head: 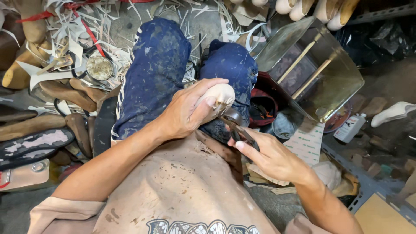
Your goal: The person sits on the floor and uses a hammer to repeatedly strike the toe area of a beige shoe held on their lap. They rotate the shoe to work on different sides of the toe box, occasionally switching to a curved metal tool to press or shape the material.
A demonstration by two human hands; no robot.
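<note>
Single head-worn camera, looking steeply down. Close on the lap (173, 78), cluttered floor (130, 21) beyond.

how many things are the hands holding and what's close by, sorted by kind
hands: 2, left hand, right hand
shoe on a form: 1, in the left hand
pliers: 1, in the right hand
white bottle: 1
round tin: 1
clear bin: 1
total: 7
</note>
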